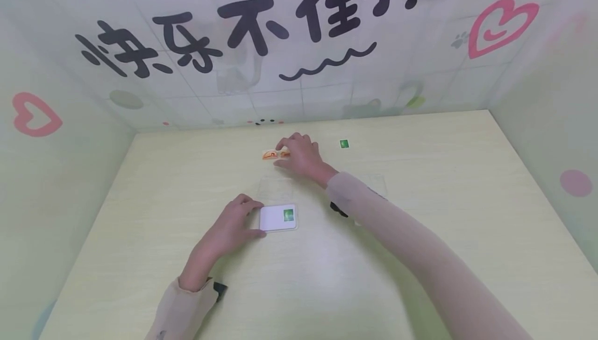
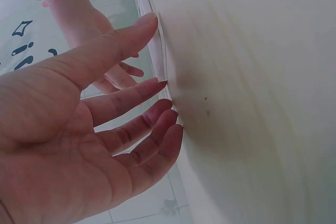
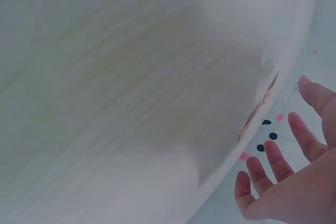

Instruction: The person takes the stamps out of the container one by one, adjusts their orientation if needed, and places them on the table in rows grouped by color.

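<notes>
On the table lies a flat white rectangular case [image 1: 272, 219] with rounded corners and a green square picture [image 1: 288, 215] at its right end. My left hand [image 1: 233, 224] holds its left end, thumb at the near corner and index finger at the far one. In the left wrist view, the thumb and index fingertip of the left hand [image 2: 105, 108] sit at the thin edge. Farther back, my right hand [image 1: 301, 157] hovers over small orange-printed pieces [image 1: 269, 155], partly covering them. The right wrist view shows the right hand [image 3: 294, 171] with spread fingers, apart from an orange-printed piece [image 3: 260, 106].
A small green square piece [image 1: 344, 144] lies at the back, right of the right hand. Faint clear plastic pieces [image 1: 275, 188] rest behind the white case, others partly under the right forearm. A printed wall [image 1: 210, 80] borders the pale wooden table [image 1: 187, 174].
</notes>
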Tool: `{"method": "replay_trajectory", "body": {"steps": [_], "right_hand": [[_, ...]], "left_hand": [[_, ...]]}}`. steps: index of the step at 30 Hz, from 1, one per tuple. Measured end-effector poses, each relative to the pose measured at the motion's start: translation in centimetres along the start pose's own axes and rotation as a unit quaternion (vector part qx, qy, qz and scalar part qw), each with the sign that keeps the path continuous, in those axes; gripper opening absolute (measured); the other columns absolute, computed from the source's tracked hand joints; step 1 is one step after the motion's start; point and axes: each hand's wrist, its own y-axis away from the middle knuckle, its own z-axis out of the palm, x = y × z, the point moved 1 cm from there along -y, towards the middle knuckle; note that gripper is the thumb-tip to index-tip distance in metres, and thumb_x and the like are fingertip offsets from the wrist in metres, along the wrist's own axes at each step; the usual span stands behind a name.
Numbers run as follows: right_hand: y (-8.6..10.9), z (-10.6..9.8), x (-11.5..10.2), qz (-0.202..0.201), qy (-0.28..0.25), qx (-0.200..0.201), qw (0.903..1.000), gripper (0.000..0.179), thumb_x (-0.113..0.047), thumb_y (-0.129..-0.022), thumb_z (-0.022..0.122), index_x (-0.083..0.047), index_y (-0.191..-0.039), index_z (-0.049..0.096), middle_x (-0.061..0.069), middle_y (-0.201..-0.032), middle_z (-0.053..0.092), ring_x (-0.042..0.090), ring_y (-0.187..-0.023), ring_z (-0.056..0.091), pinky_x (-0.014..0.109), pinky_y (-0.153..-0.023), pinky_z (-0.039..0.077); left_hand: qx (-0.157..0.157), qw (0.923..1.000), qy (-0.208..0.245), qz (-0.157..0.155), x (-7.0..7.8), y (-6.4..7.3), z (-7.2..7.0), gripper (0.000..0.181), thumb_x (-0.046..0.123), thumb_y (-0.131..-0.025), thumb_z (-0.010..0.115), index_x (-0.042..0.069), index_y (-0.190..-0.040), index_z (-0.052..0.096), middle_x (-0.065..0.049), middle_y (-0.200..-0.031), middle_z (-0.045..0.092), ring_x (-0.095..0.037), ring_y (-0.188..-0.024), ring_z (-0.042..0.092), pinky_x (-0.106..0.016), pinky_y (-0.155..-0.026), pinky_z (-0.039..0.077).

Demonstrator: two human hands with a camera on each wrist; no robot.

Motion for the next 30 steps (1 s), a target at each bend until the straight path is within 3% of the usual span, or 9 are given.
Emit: {"method": "replay_trajectory", "body": {"steps": [16, 30], "right_hand": [[2.7, -0.2, -0.6, -0.018, -0.011, -0.013, 0.9997, 0.042, -0.035, -0.097, 0.078, -0.017, -0.134, 0.071, 0.012, -0.143, 0.061, 0.035, -0.129, 0.054, 0.054, -0.106, 0.044], [5.4, 0.3, -0.5, -0.056, -0.022, -0.025, 0.9978, 0.038, -0.033, -0.097, 0.079, -0.015, -0.130, 0.073, 0.012, -0.146, 0.061, 0.038, -0.130, 0.053, 0.057, -0.104, 0.044]], "left_hand": [[-0.002, 1.0000, 0.005, 0.000, -0.1, -0.1, 0.0, 0.059, 0.009, -0.083, 0.090, -0.008, -0.133, 0.065, -0.022, -0.128, 0.061, -0.035, -0.112, 0.061, -0.052, -0.100, 0.053], [-0.005, 1.0000, 0.008, -0.002, -0.4, -0.2, 0.1, 0.060, 0.011, -0.082, 0.091, -0.008, -0.133, 0.065, -0.020, -0.126, 0.061, -0.032, -0.109, 0.060, -0.050, -0.097, 0.054]]}}
